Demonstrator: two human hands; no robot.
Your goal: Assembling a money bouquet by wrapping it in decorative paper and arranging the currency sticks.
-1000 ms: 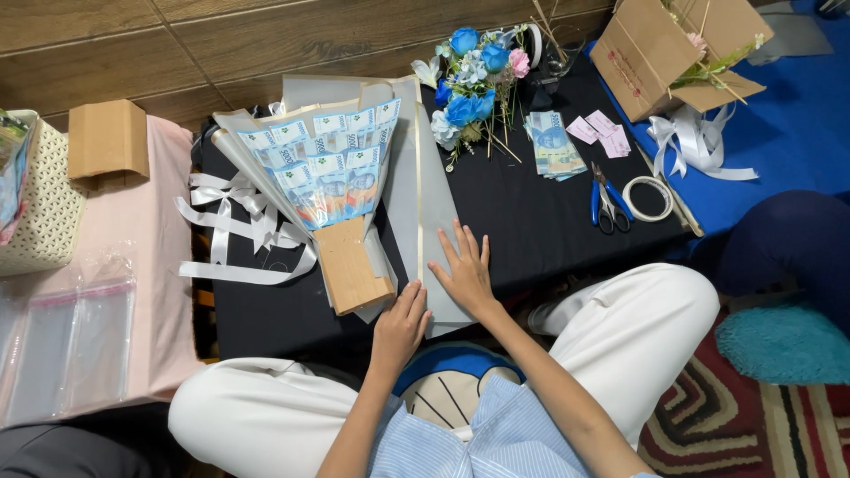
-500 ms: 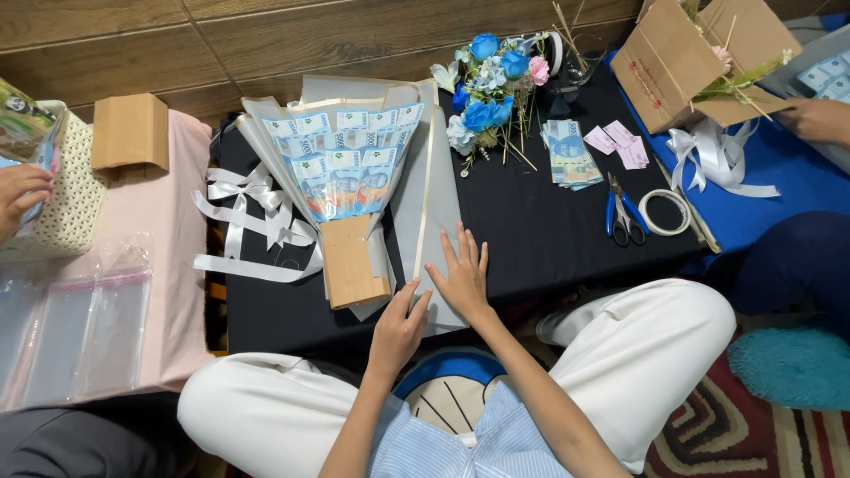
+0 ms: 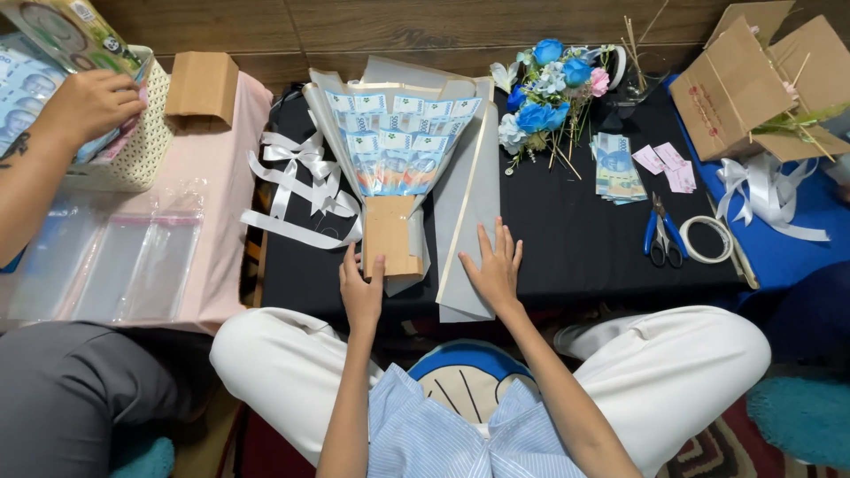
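Observation:
A fan-shaped bouquet of blue banknotes (image 3: 391, 149) lies on the black table (image 3: 567, 248), its brown cardboard handle (image 3: 390, 235) toward me. Grey wrapping paper (image 3: 469, 208) lies under and to the right of it. My left hand (image 3: 361, 290) rests at the bottom of the cardboard handle, thumb and fingers on its lower edge. Flat on the grey paper lies my right hand (image 3: 492, 267), fingers spread. White ribbon (image 3: 297, 190) trails off to the left of the bouquet.
Blue and white artificial flowers (image 3: 544, 97), a stack of banknotes (image 3: 617, 166), blue scissors (image 3: 661, 235), a tape roll (image 3: 706, 239) and a cardboard box (image 3: 753, 80) sit to the right. Another person's hand (image 3: 84, 106) reaches into a basket (image 3: 146, 133) at left, by clear plastic sleeves (image 3: 115, 261).
My left hand has moved up to the base of the cardboard handle. The view has shifted right, and another person's hand at the left has come further into view.

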